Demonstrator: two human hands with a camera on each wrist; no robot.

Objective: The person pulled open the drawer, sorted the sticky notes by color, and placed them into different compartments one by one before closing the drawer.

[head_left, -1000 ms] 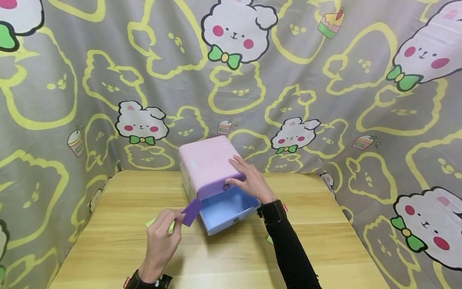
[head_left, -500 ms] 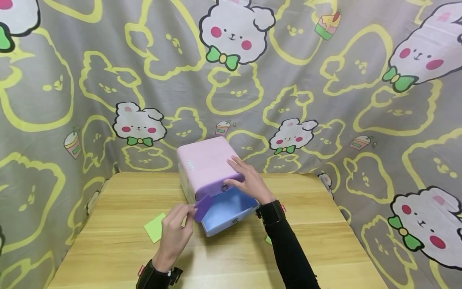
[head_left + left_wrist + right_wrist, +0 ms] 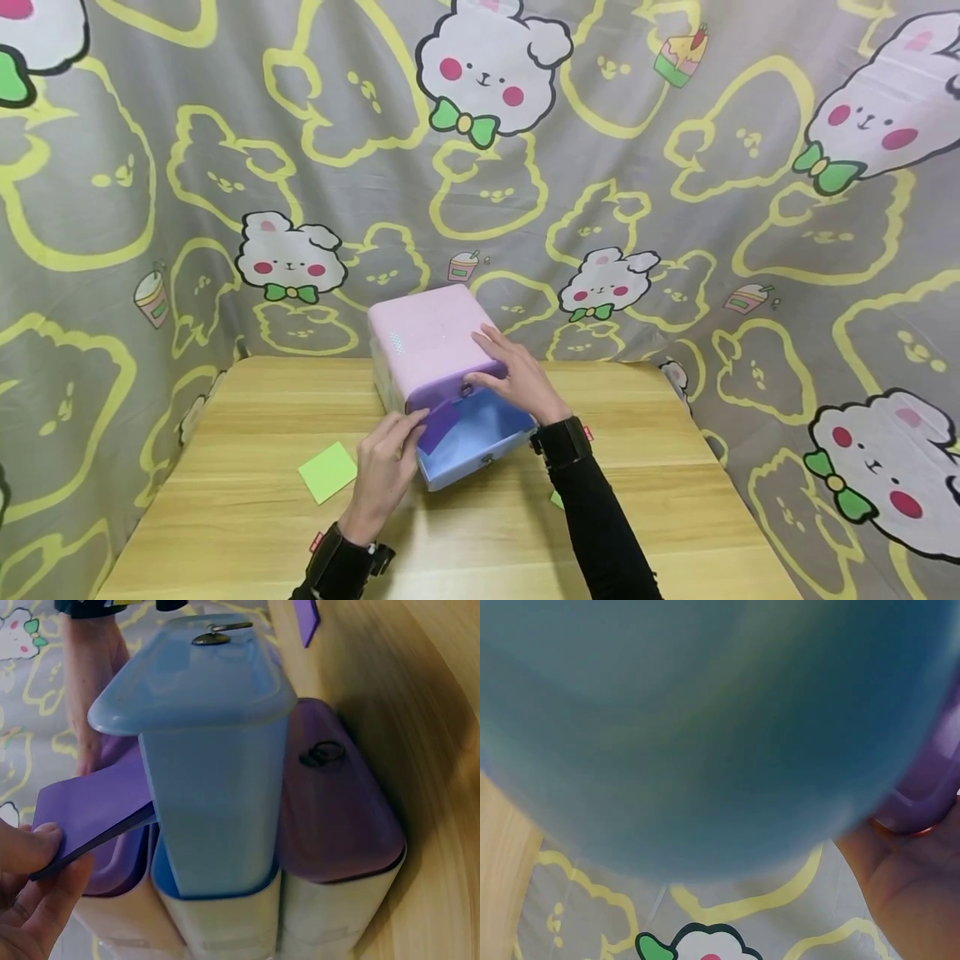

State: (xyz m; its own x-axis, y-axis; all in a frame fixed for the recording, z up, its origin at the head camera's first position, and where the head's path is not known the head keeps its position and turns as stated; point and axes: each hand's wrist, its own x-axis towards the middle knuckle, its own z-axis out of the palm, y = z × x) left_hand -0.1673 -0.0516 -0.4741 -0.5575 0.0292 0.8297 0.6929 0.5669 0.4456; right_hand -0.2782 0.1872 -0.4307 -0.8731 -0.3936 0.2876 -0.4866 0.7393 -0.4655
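My left hand (image 3: 386, 475) pinches a purple sticky note pad (image 3: 438, 427) between thumb and fingers. It is held at the left side of the pulled-out blue drawer (image 3: 480, 433), partly over its opening. In the left wrist view the pad (image 3: 90, 806) is tilted beside the drawer's wall, its layers parting at one edge. The drawer belongs to a small chest (image 3: 435, 333) with a pink top. On that top's front right corner rests my right hand (image 3: 521, 379), fingers extended, thumb at the purple upper drawer front (image 3: 442, 387).
A green square note pad (image 3: 327, 472) lies on the wooden table (image 3: 262, 417), left of the chest. Another green piece (image 3: 557, 500) shows beside my right sleeve. The lower purple drawer (image 3: 337, 802) is closed. A patterned curtain (image 3: 502, 208) surrounds the table.
My left hand has moved right and slightly up, bringing the purple pad from outside the drawer to over its left edge. The green pad is now uncovered. My right hand stays put.
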